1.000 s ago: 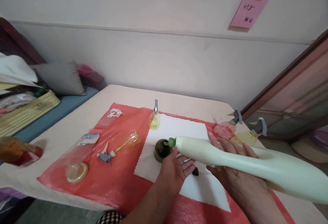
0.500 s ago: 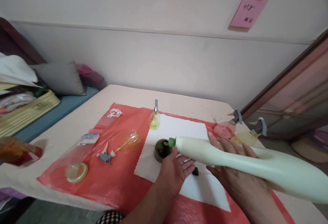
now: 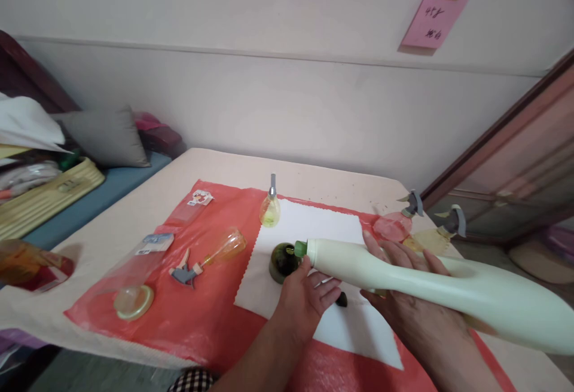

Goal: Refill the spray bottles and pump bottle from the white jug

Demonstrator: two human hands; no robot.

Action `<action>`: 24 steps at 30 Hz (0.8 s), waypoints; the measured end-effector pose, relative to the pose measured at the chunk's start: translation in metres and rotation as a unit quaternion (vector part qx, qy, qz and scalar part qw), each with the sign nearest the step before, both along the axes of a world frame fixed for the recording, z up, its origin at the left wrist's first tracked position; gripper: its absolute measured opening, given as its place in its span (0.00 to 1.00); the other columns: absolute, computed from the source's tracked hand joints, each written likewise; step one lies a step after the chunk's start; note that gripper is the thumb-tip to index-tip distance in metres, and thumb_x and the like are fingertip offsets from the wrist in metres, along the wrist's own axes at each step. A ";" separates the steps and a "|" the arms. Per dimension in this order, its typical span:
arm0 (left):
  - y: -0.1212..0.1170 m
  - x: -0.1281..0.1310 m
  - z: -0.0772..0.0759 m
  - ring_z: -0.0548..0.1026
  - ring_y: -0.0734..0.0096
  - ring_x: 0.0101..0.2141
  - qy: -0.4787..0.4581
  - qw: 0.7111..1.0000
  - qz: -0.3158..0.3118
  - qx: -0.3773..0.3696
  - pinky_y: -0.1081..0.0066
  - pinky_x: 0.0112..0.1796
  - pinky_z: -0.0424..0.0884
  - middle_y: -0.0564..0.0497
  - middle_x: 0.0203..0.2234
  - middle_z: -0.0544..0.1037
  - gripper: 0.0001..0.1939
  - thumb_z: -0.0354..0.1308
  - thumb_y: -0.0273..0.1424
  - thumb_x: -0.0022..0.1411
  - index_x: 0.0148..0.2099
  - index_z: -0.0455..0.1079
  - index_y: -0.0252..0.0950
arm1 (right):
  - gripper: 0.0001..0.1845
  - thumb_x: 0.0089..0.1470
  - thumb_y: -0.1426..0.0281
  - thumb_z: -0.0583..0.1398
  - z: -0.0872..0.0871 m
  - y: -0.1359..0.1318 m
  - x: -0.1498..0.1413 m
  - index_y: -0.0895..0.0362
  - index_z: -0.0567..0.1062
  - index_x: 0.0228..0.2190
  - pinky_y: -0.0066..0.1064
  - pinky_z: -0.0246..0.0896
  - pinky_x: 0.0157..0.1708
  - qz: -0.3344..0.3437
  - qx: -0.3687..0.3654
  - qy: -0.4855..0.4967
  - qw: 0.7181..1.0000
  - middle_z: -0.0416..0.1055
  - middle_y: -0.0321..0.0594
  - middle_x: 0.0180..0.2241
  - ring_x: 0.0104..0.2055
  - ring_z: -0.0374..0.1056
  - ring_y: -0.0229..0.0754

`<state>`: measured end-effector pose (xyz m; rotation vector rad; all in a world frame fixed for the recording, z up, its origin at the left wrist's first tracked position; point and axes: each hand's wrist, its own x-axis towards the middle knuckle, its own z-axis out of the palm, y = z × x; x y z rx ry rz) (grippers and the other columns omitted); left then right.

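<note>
My right hand (image 3: 412, 290) grips a pale green plastic jug (image 3: 408, 275) by its handle. The jug lies tilted almost level, its green spout (image 3: 300, 249) pointing left over the mouth of a dark green rounded pot (image 3: 283, 266). My left hand (image 3: 309, 296) is open beneath the jug's neck, fingers stretched out and thumb close to the spout; I cannot tell how firmly it touches. Whether liquid runs from the spout is too small to see. A small dark piece (image 3: 342, 299) lies on the white sheet (image 3: 320, 220), right of my left fingertips.
A red plastic sheet (image 3: 179, 326) covers much of the table. On it lie a spray bottle (image 3: 224, 245), clear packages (image 3: 139, 260) and a round lid (image 3: 134, 302). A yellowish bottle (image 3: 269, 210) stands behind the pot. Pink (image 3: 394, 224) and yellow spray bottles (image 3: 430, 238) stand at right.
</note>
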<state>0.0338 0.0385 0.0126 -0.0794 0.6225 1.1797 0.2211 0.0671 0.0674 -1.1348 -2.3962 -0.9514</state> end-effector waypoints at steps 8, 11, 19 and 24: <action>0.000 -0.001 0.001 0.78 0.53 0.46 0.008 1.000 -0.003 -0.006 0.61 0.53 0.69 0.37 0.45 0.75 0.26 0.53 0.45 0.69 0.58 0.64 0.29 | 0.43 0.59 0.63 0.60 0.001 -0.002 -0.002 0.60 0.51 0.70 0.55 0.54 0.59 -0.013 -0.012 0.006 1.000 0.72 0.56 0.53 0.54 0.68 0.60; -0.001 -0.001 0.000 0.77 0.52 0.48 0.003 1.000 -0.005 -0.001 0.60 0.54 0.68 0.36 0.47 0.75 0.27 0.53 0.45 0.68 0.59 0.64 0.28 | 0.42 0.60 0.63 0.59 0.003 -0.003 -0.003 0.61 0.51 0.69 0.55 0.54 0.59 -0.011 -0.007 0.004 1.000 0.72 0.57 0.52 0.54 0.68 0.60; 0.000 0.000 0.000 0.78 0.52 0.47 0.003 1.000 0.000 -0.006 0.60 0.54 0.67 0.37 0.45 0.76 0.26 0.54 0.45 0.68 0.58 0.64 0.29 | 0.43 0.59 0.63 0.60 0.003 -0.003 -0.003 0.60 0.50 0.70 0.53 0.54 0.58 -0.016 -0.006 -0.001 1.000 0.72 0.55 0.52 0.53 0.68 0.59; 0.000 0.000 0.000 0.77 0.50 0.49 0.000 1.000 0.000 0.000 0.59 0.56 0.66 0.36 0.46 0.76 0.28 0.56 0.45 0.67 0.58 0.64 0.29 | 0.44 0.59 0.63 0.59 0.004 -0.003 -0.003 0.60 0.48 0.70 0.53 0.54 0.58 -0.011 -0.008 0.000 1.000 0.72 0.55 0.52 0.53 0.68 0.59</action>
